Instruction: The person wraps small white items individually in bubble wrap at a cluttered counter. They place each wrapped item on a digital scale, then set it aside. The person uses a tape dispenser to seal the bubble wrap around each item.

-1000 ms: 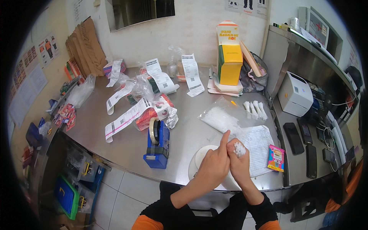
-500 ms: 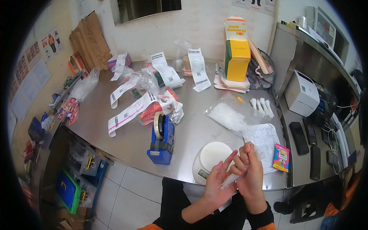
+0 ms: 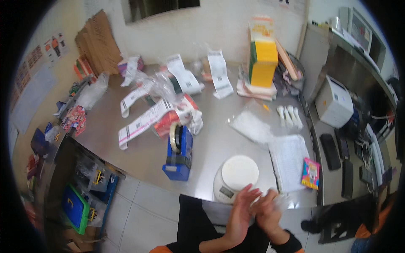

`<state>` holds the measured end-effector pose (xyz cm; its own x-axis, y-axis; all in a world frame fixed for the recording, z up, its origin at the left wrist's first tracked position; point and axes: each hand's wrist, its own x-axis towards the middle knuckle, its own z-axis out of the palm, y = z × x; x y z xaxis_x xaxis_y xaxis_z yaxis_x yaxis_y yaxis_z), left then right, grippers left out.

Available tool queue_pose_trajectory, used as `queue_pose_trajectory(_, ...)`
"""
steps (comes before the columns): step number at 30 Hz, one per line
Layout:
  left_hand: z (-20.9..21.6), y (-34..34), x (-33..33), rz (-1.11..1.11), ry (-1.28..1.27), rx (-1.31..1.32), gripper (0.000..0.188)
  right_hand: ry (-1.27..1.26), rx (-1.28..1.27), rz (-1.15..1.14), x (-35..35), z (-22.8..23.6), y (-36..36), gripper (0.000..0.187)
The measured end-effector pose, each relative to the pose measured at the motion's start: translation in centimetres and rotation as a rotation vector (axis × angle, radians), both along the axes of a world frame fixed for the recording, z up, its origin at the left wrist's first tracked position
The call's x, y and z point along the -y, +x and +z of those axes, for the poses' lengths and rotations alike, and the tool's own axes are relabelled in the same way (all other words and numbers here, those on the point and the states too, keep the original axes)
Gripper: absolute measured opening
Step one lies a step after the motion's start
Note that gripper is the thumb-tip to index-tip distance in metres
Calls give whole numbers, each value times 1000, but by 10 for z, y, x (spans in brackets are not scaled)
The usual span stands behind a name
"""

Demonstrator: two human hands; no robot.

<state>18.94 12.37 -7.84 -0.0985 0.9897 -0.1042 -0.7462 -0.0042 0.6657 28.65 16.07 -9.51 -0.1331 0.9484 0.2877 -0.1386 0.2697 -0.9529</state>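
Retreat of both hands toward the body since a second ago: earlier raised over the near edge of the steel counter (image 3: pixel 211 139), beside the round white scale (image 3: pixel 236 177) and the printed sheet (image 3: pixel 291 160); now lowered off the counter, in the air just short of its near edge. Left hand (image 3: pixel 240 211) and right hand (image 3: pixel 268 213) pressed close, palms facing, fingers half spread, both smeared by motion. Small pale thing (image 3: pixel 282 201) between them, showing only as a whitish blur at the right fingertips; seemingly pinched there, though too blurred to tell whether either hand is clenched on it or merely touching it. Nothing set down on the scale: platter bare, as before. Rest of the counter unchanged, apart from the tilt of the view: blue tape dispenser (image 3: pixel 179 154) left of the scale, clear bag (image 3: pixel 253 126) farther back, bright little packet (image 3: pixel 311 173) to the right of the sheet, yellow box (image 3: pixel 263 59) far against the wall. By the look of it, handling carried on in mid-air, away from every thing on the counter.
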Motion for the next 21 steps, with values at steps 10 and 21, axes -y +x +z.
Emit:
queue_pose_trajectory(10, -99, -87, 50, 457, 574, -1583, 15, 351, 579, -425, -86, 60, 69, 44)
queue_pose_trajectory(21, -72, -79, 4, 458, 119, -1775, 56, 601, 1228, -22, -93, 20, -55, 44)
